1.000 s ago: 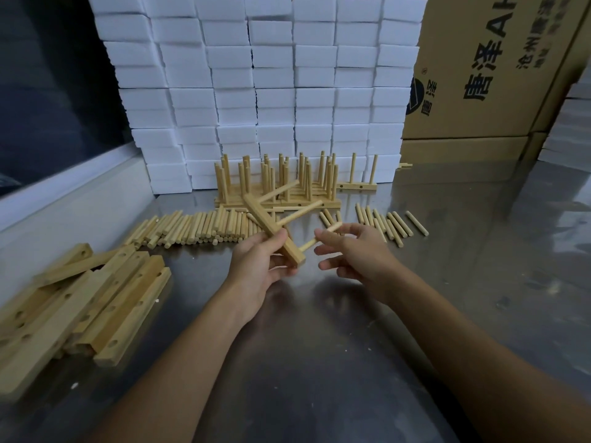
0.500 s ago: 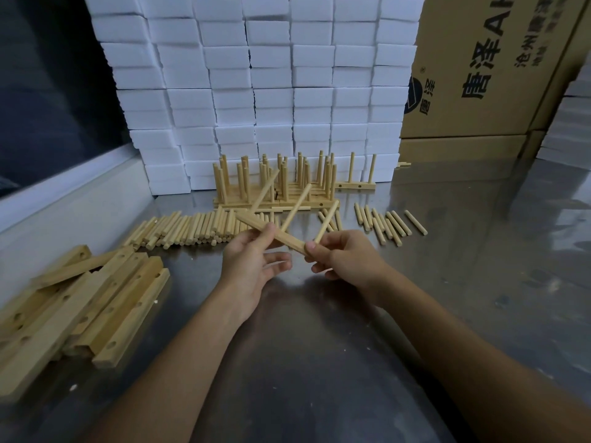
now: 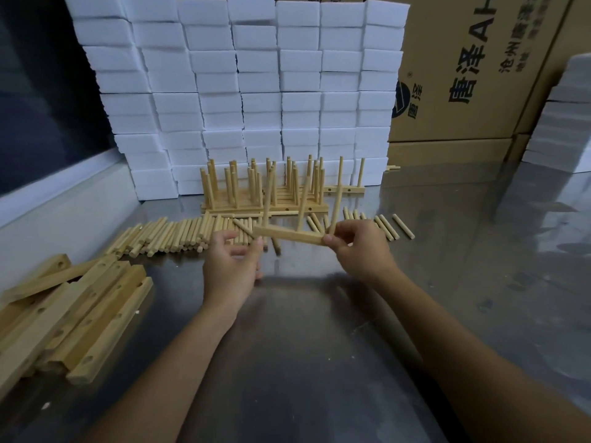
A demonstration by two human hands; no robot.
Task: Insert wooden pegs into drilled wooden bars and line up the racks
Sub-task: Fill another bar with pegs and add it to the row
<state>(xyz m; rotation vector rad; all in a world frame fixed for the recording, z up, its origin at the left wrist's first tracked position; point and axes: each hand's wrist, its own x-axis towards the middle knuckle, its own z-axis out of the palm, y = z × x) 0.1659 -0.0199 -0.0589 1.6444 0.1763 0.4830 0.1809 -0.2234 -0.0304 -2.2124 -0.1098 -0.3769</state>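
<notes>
Drilled bar [image 3: 289, 235] with three upright pegs [image 3: 303, 203] was held in air between hands. Right hand [image 3: 358, 247] pinched bar's right end. Left hand [image 3: 232, 266] touched left end, fingers loosely curled. Loose pegs [image 3: 166, 233] lay beyond left hand; finished racks [image 3: 262, 190] stood further back; blank bars [image 3: 73, 311] lay far left of left hand.

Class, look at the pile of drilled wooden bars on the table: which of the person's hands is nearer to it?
Left. The left hand is just right of the drilled bars; the right hand lies farther right.
</notes>
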